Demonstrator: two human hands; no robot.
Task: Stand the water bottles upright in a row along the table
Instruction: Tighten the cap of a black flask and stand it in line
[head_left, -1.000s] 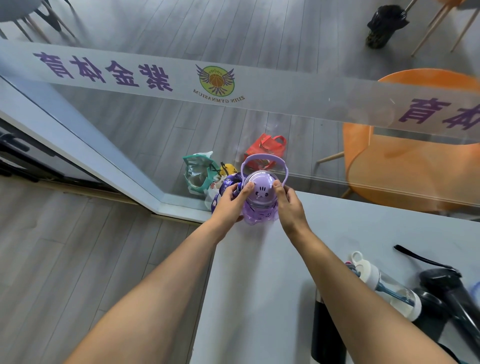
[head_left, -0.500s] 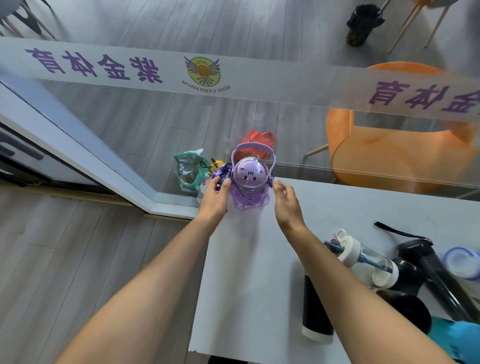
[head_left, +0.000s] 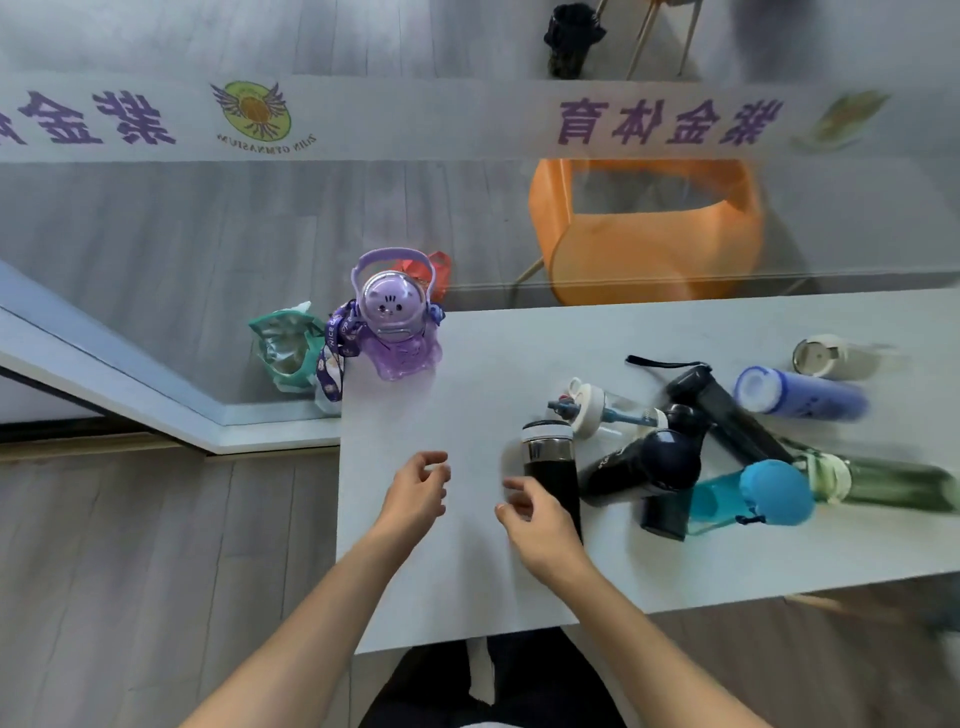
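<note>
A purple cat-faced bottle with a handle and strap stands upright at the white table's far left corner. Several other bottles lie in a heap to the right: a black one with a silver band, a clear one with a white lid, a dark round-capped one, a teal one with a blue cap, a blue one, a long black one, a green one. My left hand and my right hand hover empty over the table, the right beside the black bottle.
A glass partition with purple lettering runs along the table's far edge. Behind it are an orange chair and bags on the floor. A white cup-like lid lies at the far right. The table's left edge drops to grey floor.
Both hands have let go of the purple bottle, which stays upright at the corner, and have drawn back toward me. The view has swung right, showing the heap of bottles.
</note>
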